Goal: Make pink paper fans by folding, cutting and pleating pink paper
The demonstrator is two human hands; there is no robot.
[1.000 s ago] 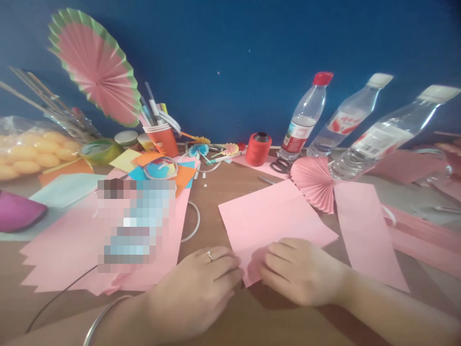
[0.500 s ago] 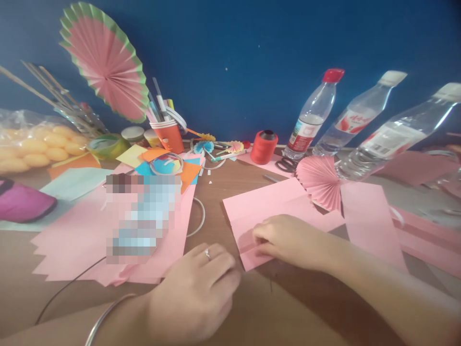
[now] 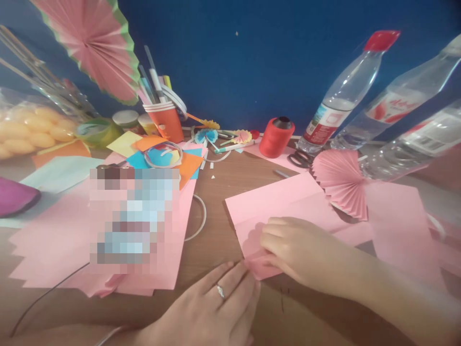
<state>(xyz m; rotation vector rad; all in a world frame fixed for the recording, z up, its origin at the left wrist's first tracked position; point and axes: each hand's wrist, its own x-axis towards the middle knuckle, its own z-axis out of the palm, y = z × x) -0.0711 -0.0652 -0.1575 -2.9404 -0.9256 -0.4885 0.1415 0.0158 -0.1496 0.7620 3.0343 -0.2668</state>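
Observation:
A sheet of pink paper (image 3: 277,206) with crease lines lies on the table in front of me. My right hand (image 3: 291,245) rests on its near part, fingers curled and pinched at the folded near edge; the fingertips are partly hidden. My left hand (image 3: 223,302), with a ring on one finger, lies flat with fingers stretched out, and its tips touch the sheet's near left corner. Just beyond the sheet, to the right, sits a pleated pink paper fan (image 3: 340,182).
More pink sheets (image 3: 57,235) lie at the left, and another pink sheet (image 3: 396,216) at the right. Along the back stand a red cup of pens (image 3: 163,122), a red thread spool (image 3: 276,139), scissors (image 3: 300,158) and several plastic bottles (image 3: 331,115). A large folded fan (image 3: 93,43) rises at back left.
My left hand has gone from curled beside the sheet to stretched out, touching its near left corner. My right hand stays at the near edge. The camera view has shifted slightly.

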